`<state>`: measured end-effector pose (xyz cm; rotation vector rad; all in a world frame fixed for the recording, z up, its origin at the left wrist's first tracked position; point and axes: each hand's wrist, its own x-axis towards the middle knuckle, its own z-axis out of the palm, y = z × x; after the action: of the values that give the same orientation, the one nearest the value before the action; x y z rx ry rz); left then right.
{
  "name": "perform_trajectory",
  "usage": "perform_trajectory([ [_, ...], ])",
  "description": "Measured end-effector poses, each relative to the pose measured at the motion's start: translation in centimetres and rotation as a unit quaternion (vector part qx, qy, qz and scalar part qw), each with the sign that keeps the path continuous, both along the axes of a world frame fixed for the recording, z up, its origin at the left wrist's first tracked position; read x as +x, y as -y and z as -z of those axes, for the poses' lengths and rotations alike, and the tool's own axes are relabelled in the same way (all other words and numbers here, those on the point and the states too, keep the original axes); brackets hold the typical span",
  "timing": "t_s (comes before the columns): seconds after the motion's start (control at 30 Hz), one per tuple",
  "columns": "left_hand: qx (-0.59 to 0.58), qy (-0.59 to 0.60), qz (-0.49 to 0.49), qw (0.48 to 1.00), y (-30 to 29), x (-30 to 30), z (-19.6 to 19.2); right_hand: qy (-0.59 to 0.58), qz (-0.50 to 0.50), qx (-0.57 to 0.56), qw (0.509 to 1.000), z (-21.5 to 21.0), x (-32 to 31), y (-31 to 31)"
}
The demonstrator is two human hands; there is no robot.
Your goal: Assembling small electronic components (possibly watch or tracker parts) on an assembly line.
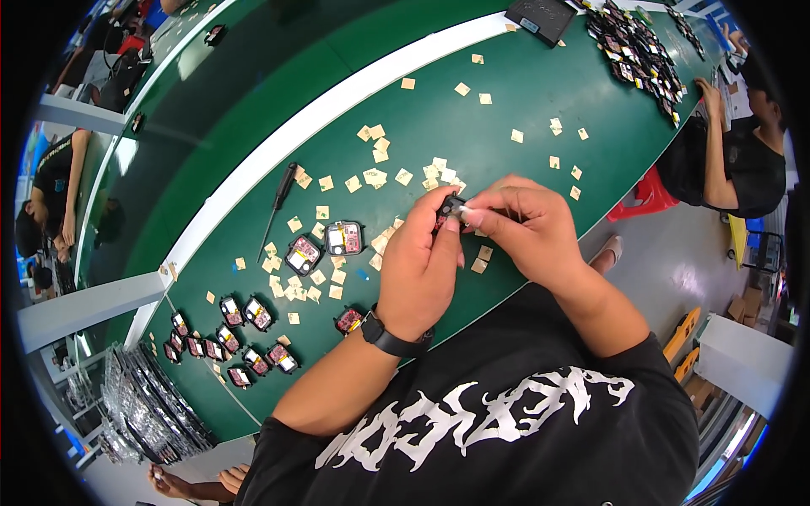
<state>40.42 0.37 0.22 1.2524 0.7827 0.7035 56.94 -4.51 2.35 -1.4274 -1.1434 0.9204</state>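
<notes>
My left hand (pixel 422 261), with a black watch on its wrist, is closed around a small black device housing (pixel 453 205) above the near side of the green table (pixel 439 126). My right hand (pixel 530 226) pinches a small white piece (pixel 467 214) against the housing's edge; the fingers partly cover both. Two similar housings with red circuit boards, one dark-rimmed (pixel 303 254) and one lighter (pixel 344 238), lie left of my hands. Another housing (pixel 348 320) sits beside my left wrist. Small beige paper squares (pixel 374 177) are scattered around.
A black screwdriver (pixel 281 196) lies left of the paper squares. Several more housings (pixel 258 312) are grouped at the lower left, near stacked trays (pixel 152 405). A large heap of dark units (pixel 637 55) and a black box (pixel 542 18) are at the far right. A co-worker (pixel 742 160) sits at right.
</notes>
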Motion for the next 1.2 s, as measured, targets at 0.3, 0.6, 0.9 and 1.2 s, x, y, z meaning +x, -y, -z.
perform_trajectory([
  [0.3,-0.074,-0.025,0.047,0.996,-0.3,-0.6,-0.8,-0.036,0.008,-0.096,0.995,0.6,-0.1,-0.1],
  [0.6,-0.079,0.014,0.049,0.996,-0.2,0.2,-0.9,-0.191,0.015,-0.15,0.97,-0.6,1.4,-1.0],
  [0.9,-0.064,-0.04,0.057,0.996,0.1,0.7,-1.5,-0.211,-0.079,-0.162,0.961,0.5,2.2,-1.2],
  [1.2,-0.107,0.036,0.033,0.993,0.0,0.7,-1.1,-0.224,-0.109,-0.173,0.953,0.5,2.2,-1.3],
])
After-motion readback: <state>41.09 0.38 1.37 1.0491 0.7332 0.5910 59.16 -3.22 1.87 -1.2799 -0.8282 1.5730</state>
